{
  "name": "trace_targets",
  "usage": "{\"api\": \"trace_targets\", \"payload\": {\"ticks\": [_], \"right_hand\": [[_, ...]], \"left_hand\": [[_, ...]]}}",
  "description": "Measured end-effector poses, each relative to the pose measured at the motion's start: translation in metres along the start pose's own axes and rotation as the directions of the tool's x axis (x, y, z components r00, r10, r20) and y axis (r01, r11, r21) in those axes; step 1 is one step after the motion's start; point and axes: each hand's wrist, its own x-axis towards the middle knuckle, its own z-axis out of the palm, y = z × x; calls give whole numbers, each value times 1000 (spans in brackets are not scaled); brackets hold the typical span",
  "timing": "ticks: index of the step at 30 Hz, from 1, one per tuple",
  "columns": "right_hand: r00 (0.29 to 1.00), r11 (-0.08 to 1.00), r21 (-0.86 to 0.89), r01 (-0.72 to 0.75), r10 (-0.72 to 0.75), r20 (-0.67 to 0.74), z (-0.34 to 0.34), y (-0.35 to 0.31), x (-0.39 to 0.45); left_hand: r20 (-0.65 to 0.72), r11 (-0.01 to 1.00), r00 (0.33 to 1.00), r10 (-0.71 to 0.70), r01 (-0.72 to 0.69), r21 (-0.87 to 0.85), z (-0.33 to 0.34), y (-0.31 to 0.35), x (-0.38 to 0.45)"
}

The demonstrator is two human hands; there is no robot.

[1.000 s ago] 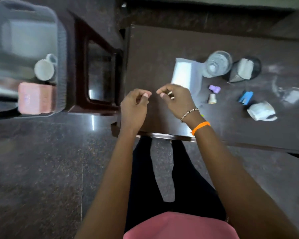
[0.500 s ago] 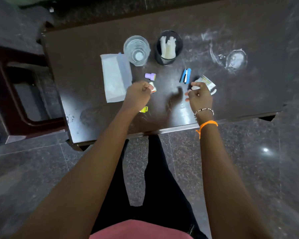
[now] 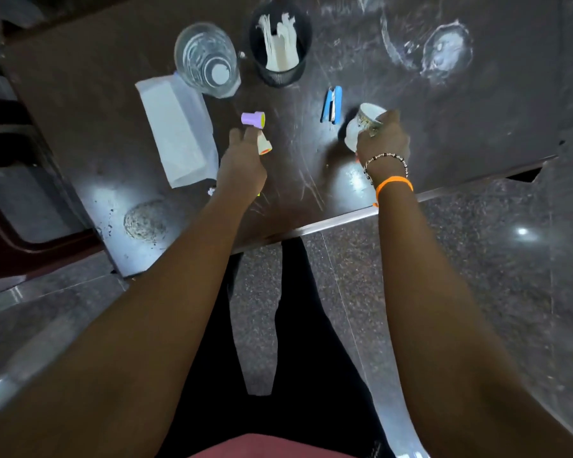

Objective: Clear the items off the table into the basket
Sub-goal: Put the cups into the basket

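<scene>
On the dark table (image 3: 80, 104) a small purple stamp (image 3: 253, 119) and a small white stamp with an orange end (image 3: 265, 145) lie side by side. My left hand (image 3: 242, 161) reaches over them, fingers apart, fingertips touching the white one. My right hand (image 3: 383, 142) is closed around a white patterned cup (image 3: 361, 122), which is tilted on the table. A blue stapler (image 3: 332, 104) lies just left of the cup. The basket is out of view.
A clear glass (image 3: 209, 61), a black mesh holder with white sticks (image 3: 280, 44) and a white paper packet (image 3: 179, 130) sit further back and left. A dark wooden chair (image 3: 10, 239) stands left of the table. The table's near edge (image 3: 311, 226) runs below my wrists.
The view swung from the basket on the left to the table. My right hand moved onto the white cup and closed on it. My left hand opened its fingers over the small stamps.
</scene>
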Motion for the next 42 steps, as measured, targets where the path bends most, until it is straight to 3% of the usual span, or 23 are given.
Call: {"api": "trace_targets", "payload": {"ticks": [4,8,14,18,23,29,33,42], "right_hand": [[1000,995,-97,-3,3,10,18,15,-15],[996,990,-121,70,-76,-50,33,31,-26],[985,988,-59,146,-150,-81,42,34,-30],[969,974,-15,227,-227,-100,52,20,-47],[913,913,52,406,-401,-79,63,-16,-84],[738,746,60,663,-665,110,87,-71,-147],[593,625,73,777,-766,247,124,-116,-203],[253,348,144,926,-859,446,234,-236,-332]], "left_hand": [[38,982,994,103,-108,152,8,-4,5],[91,944,988,121,-143,296,14,-10,15],[99,936,986,132,-157,314,17,-13,25],[72,982,993,96,-106,155,13,-17,24],[-67,955,997,-36,14,-296,-12,-34,-11],[-255,771,912,-321,95,-630,-63,-106,-75],[-231,487,815,-531,70,-871,-104,-177,-113],[-227,215,588,-776,-91,-972,-187,-330,-177]]}}
